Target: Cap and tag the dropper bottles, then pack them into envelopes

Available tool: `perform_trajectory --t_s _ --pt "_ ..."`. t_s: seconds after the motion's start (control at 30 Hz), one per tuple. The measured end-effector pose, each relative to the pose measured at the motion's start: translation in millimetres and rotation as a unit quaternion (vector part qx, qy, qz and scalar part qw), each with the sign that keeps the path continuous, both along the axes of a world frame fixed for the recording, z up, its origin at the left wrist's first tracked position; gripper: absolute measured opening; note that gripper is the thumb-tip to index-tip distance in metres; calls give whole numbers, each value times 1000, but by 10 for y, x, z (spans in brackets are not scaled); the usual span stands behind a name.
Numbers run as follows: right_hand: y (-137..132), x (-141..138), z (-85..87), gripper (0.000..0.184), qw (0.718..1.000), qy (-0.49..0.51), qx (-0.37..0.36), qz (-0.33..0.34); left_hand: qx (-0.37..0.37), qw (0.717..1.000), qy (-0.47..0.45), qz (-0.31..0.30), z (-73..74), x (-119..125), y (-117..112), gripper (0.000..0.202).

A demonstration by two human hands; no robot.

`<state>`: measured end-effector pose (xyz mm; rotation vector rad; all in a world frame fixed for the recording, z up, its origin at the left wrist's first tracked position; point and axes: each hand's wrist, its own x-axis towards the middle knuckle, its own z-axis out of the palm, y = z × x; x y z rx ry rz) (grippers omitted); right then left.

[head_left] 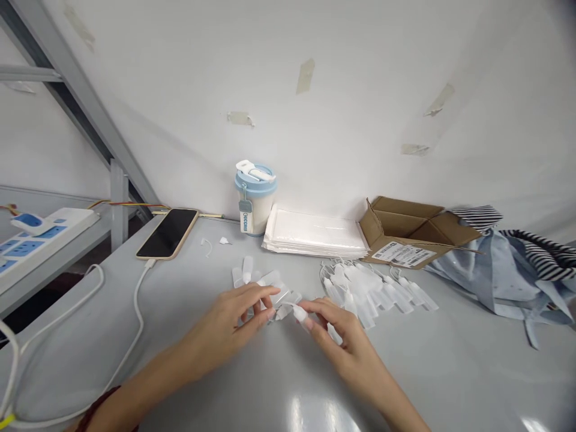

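Note:
My right hand (338,332) pinches a small translucent squeeze bottle by its white cap end (299,313), and a thin strap curves off the cap to the left. Just left of it, my left hand (245,312) hovers with thumb and forefinger apart, their tips close to a small white cap piece (282,311). Whether the thumb touches that piece I cannot tell. Behind my left fingers lie several loose clear bottles (247,269), partly covered by the hand. Right of my right hand spreads a pile of capped squeeze bottles (369,288) with looped straps.
At the back stand a blue-lidded cup (256,201), a stack of white padded mailers (317,231) and an open cardboard box (405,231). A blue cloth bag (490,267) lies right. Left are a charging phone (168,233), its white cable (140,312) and a power strip (40,243).

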<state>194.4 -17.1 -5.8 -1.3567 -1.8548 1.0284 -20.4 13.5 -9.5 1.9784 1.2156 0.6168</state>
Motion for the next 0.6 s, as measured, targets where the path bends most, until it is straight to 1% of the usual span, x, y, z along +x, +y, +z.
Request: perform_trajectory --t_s 0.13,0.23,0.37,0.6 --pt "-2 -10 7 27 999 25 -25 9 6 1000 -12 -2 9 -8 -3 22" --pt "-6 -11 26 28 997 52 -45 20 -8 1000 -14 -2 45 -3 2 21" --pt "-20 -18 37 28 995 68 -69 24 -43 999 -14 3 90 18 -5 17" --pt "-40 -32 -6 29 994 78 -76 13 -135 989 -57 14 133 38 -21 21"
